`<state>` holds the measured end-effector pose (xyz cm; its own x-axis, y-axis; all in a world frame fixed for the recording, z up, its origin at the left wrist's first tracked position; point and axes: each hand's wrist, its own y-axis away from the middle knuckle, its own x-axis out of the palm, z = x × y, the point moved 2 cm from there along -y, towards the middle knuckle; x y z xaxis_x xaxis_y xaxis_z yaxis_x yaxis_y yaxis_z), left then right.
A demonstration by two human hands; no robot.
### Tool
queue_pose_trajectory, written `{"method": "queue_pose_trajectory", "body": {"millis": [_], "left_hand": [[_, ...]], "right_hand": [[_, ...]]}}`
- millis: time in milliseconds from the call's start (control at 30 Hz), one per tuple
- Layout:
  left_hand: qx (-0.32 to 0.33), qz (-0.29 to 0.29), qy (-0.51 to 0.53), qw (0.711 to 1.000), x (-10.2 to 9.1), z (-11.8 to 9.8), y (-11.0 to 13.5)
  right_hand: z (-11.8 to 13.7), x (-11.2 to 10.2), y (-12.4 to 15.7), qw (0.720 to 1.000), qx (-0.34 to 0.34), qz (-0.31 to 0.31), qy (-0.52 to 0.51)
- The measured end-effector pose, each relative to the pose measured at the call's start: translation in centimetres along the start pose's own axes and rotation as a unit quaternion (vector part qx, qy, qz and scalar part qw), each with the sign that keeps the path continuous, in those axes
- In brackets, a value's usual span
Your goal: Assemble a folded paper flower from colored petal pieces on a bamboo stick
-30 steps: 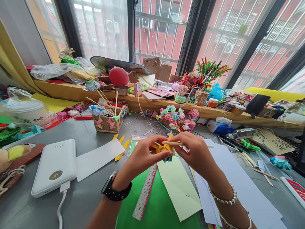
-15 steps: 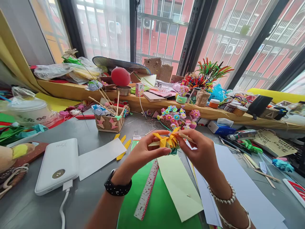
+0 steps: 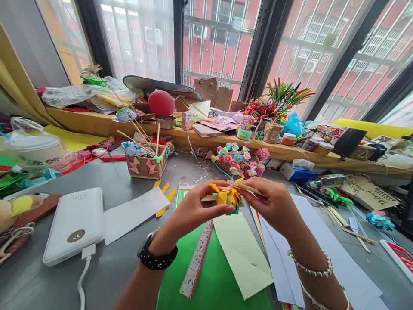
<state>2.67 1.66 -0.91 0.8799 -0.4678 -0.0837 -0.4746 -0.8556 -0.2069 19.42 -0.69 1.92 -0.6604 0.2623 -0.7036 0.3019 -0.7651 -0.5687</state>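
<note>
My left hand (image 3: 190, 209) holds a folded yellow paper flower (image 3: 226, 197) with a green part beneath it, thumb in front and fingers behind. My right hand (image 3: 271, 202) pinches a slim pale wooden stick (image 3: 251, 189) whose tip is at the flower's petals on the right. Whether its fingers also grip a petal, I cannot tell. Below both hands lie a pale green paper sheet (image 3: 241, 258) and a patterned ruler (image 3: 196, 262) on a green mat (image 3: 216, 284). Several yellow paper strips (image 3: 166, 206) stick out from under a white paper strip (image 3: 135, 215).
A white power bank (image 3: 75, 224) with its cable lies at left. Behind stand a decorated cardboard box (image 3: 146, 167) with sticks and a bunch of small coloured flowers (image 3: 237, 157). White sheets (image 3: 325, 241) spread at right, near a tissue pack (image 3: 298, 170) and a plastic bottle (image 3: 325, 181).
The yellow flower has turned slightly in my left hand. My right hand has shifted a little, its fingers closer together on the stick. The view has moved slightly.
</note>
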Motion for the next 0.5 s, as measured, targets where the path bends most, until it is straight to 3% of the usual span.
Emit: {"method": "queue_pose_trajectory", "body": {"millis": [233, 500], "left_hand": [[-0.017, 0.004, 0.022, 1.0, 0.07, -0.09, 0.04], [-0.009, 0.019, 0.14, 0.99, -0.29, 0.4, -0.11]], "right_hand": [[0.7, 0.34, 0.08, 0.998, -0.001, -0.044, 0.042], [0.9, -0.11, 0.1, 0.994, -0.054, -0.075, 0.059]]}}
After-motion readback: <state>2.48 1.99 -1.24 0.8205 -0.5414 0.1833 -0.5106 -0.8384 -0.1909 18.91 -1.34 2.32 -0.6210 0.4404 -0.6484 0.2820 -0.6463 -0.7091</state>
